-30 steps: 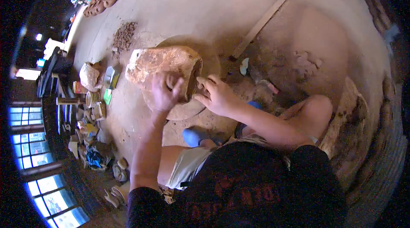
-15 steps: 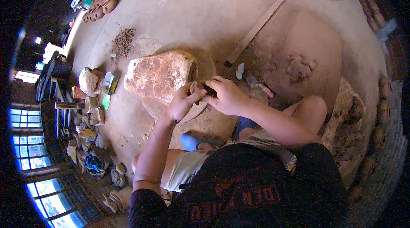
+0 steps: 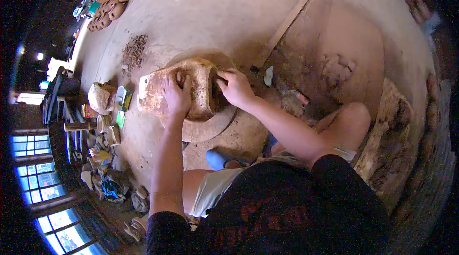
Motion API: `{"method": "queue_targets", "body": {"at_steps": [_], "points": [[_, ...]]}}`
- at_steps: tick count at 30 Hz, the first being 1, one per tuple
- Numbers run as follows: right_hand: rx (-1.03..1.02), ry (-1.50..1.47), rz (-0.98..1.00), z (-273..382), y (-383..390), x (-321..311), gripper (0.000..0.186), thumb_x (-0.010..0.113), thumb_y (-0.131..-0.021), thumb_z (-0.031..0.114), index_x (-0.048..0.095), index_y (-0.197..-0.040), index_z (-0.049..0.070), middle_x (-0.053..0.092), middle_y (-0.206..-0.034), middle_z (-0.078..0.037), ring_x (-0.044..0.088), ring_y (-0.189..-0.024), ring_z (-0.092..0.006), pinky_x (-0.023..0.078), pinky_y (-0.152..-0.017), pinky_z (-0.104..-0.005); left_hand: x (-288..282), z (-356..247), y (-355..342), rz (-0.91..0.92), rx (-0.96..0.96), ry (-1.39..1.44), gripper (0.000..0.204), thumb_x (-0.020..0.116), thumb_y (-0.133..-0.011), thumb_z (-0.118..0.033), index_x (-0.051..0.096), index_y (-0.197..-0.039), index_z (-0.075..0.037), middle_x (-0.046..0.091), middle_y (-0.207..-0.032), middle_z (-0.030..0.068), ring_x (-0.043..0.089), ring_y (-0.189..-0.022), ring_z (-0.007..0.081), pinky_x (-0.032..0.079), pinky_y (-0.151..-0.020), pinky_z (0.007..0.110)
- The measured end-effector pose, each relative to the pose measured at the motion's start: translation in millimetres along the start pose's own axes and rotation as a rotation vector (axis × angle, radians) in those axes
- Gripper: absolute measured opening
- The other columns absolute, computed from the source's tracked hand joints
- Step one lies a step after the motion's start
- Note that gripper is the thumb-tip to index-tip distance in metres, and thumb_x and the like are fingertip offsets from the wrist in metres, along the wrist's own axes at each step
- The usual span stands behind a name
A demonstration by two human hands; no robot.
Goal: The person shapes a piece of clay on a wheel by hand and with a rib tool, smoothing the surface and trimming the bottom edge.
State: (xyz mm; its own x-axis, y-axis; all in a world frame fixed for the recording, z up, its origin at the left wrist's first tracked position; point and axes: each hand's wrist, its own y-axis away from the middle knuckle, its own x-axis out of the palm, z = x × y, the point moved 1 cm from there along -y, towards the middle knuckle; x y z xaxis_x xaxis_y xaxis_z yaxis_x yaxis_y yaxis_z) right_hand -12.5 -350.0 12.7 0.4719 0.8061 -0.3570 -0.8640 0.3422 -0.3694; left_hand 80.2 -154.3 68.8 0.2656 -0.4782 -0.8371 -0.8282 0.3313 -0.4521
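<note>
A hollow, blocky form [image 3: 152, 93], rough, whitish and rust-stained, is borne by a round, flat disc [image 3: 203, 132] on the dusty floor [image 3: 224, 21]. Its upper face is touched by the left hand [image 3: 177, 96], loosely spread; at its dark open end the right hand [image 3: 236, 87] is curled, its grip undeterminable.
</note>
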Motion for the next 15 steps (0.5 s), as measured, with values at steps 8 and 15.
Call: {"method": "queue_targets", "body": {"at_steps": [8, 15], "points": [[0.011, 0.057, -0.013, -24.7, -29.6, 31.0, 0.028, 0.076, -0.081, 0.009, 0.073, -0.108, -0.001, 0.069, -0.109, -0.024, 0.066, -0.101, -0.0435, 0.054, -0.091, -0.0476, 8.5, 1.5, -10.9, 0.043, -0.108, -0.012, 0.050, 0.067, -0.095, -0.037, 0.058, -0.132, -0.005, 0.060, -0.131, 0.0174, 0.054, -0.125, 0.0381, 0.037, -0.109, 0.053], [0.042, 0.068, -0.001, -31.4, -37.1, 46.1, 0.027, 0.076, -0.082, 0.013, 0.071, -0.105, -0.001, 0.067, -0.108, -0.025, 0.064, -0.101, -0.0442, 0.053, -0.089, -0.0496, 15.3, 11.0, -14.7, 0.049, -0.142, -0.094, 0.051, 0.067, -0.095, -0.038, 0.058, -0.131, -0.004, 0.061, -0.127, 0.0187, 0.055, -0.122, 0.0399, 0.039, -0.105, 0.054]]}}
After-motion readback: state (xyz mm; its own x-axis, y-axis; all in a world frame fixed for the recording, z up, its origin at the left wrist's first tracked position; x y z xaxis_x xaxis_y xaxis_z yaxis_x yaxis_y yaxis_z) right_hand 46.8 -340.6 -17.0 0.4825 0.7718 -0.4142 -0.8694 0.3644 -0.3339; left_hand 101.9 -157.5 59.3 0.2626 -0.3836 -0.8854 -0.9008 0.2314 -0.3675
